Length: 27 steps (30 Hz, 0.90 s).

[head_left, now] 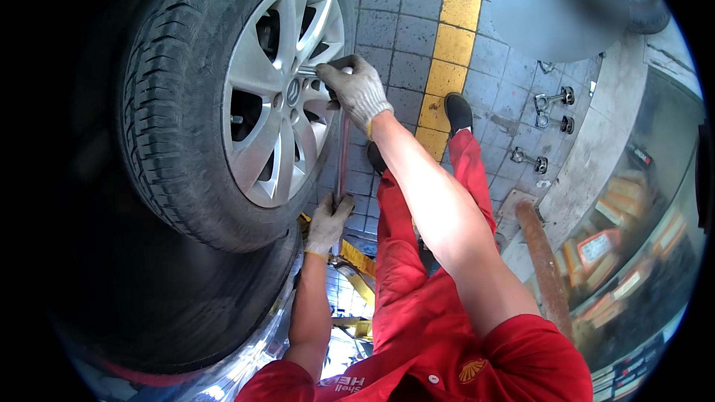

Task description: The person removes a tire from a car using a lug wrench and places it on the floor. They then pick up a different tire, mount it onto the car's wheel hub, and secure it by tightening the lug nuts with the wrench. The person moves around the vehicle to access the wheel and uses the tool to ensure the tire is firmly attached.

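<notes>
A car wheel with a silver multi-spoke alloy rim (pixel 253 74) and a black tyre (pixel 167 104) fills the left side. My right hand (pixel 359 93), in a grey-white work glove, closes around the head of a long metal lug wrench (pixel 343 152). The wrench's short end points into the middle of the rim, at the lug bolts around the hub cap (pixel 293 92). Its bar runs down along the tyre's right side. Lower on that bar, my gloved left hand (pixel 328 223) is wrapped round it. The socket's seating on a bolt is too small to make out.
Yellow metal parts (pixel 357 259) lie below my left hand, beside the dark car body (pixel 171 298). Several pistons with connecting rods (pixel 530 158) lie on the grey tiles at right. A rusty post (pixel 542 253) stands before a glass pane (pixel 633 201) with boxes behind it.
</notes>
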Available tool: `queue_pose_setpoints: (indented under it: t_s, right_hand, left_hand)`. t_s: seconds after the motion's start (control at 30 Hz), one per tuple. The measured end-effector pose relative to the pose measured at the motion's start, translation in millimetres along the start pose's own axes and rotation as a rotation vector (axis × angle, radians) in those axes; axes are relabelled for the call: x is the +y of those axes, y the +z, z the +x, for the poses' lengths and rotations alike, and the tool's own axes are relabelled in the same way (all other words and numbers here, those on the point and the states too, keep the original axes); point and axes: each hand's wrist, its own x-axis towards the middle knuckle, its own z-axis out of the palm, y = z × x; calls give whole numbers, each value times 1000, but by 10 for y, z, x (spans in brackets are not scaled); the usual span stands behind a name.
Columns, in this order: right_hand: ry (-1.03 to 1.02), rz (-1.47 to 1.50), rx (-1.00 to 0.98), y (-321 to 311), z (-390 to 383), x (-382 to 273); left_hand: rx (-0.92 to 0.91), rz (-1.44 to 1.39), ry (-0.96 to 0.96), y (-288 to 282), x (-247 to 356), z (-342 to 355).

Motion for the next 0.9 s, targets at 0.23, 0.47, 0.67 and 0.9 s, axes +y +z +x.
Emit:
queue_pose_setpoints:
  t_s: [0.23,0.47,0.67,0.9]
  right_hand:
    - [48,157,-3,227,279,-56]
    - [323,299,9,387,190,-225]
    - [167,252,191,529,204,63]
    - [248,246,240,709,-229,571]
  left_hand:
    - [24,115,-24,-273,709,-912]
    - [334,730,-7,-454,1657,-2197]
    - [427,763,-65,-363,207,-1482]
    - [553,741,-29,-305,92,-1194]
